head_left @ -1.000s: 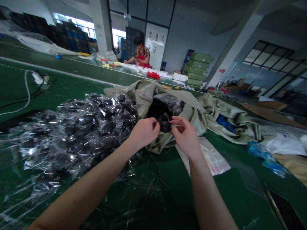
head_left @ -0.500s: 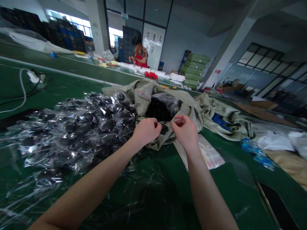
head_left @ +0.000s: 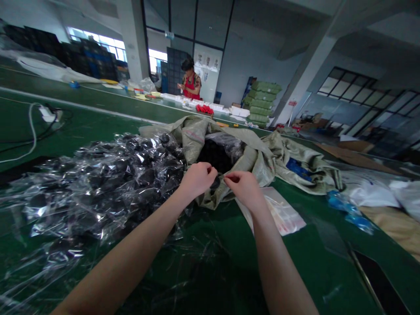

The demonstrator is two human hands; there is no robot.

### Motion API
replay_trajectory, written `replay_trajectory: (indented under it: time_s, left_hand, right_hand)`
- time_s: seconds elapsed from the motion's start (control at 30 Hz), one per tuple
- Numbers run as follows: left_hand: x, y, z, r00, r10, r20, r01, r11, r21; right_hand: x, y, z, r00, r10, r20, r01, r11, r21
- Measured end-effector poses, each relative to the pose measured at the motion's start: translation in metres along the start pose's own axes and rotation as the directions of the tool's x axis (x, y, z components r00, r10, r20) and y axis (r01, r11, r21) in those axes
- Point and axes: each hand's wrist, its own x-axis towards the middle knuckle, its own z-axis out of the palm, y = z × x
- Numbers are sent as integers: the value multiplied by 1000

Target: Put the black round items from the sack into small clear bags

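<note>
In front of the woven sack (head_left: 254, 159), my left hand (head_left: 198, 180) is closed in a pinch. A small black round piece (head_left: 215, 183) hangs beside its fingertips, seemingly in clear film too thin to make out well. My right hand (head_left: 243, 187) pinches just right of that piece, thumb and forefinger together, a short gap from the left. Dark contents (head_left: 215, 156) and crumpled clear plastic show in the sack's mouth. Left of my hands spreads a large heap of black pieces in clear bags (head_left: 131, 179). Flat clear bags (head_left: 284, 212) lie under my right wrist.
A second woven sack (head_left: 313, 181) with blue contents lies to the right, near blue plastic film (head_left: 349, 210). A phone (head_left: 379, 280) rests at the lower right. Cables and a power strip (head_left: 49, 113) are at the left. A co-worker (head_left: 190, 81) stands across the green table.
Both hands have shifted slightly left and closer together, with the black piece moving along between them. My right hand's fingers have drawn in more. The camera view has tilted a little.
</note>
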Motion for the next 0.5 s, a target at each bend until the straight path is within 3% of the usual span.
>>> replay_trajectory:
  time_s: [0.1,0.33,0.5]
  left_hand:
    - [4,-8,0,1000,11,29,-11,1000,1]
    - [8,-13,0,990,25,142,-32,999,44]
    - [1,-5,1,986,100,135,-115,988,107]
  right_hand:
    - [3,4,4,998,-19,-53,21,999,44]
    - [12,19,12,967,77,-243,-32,983,183]
    - [7,10,9,969,-83,-233,95,995,43]
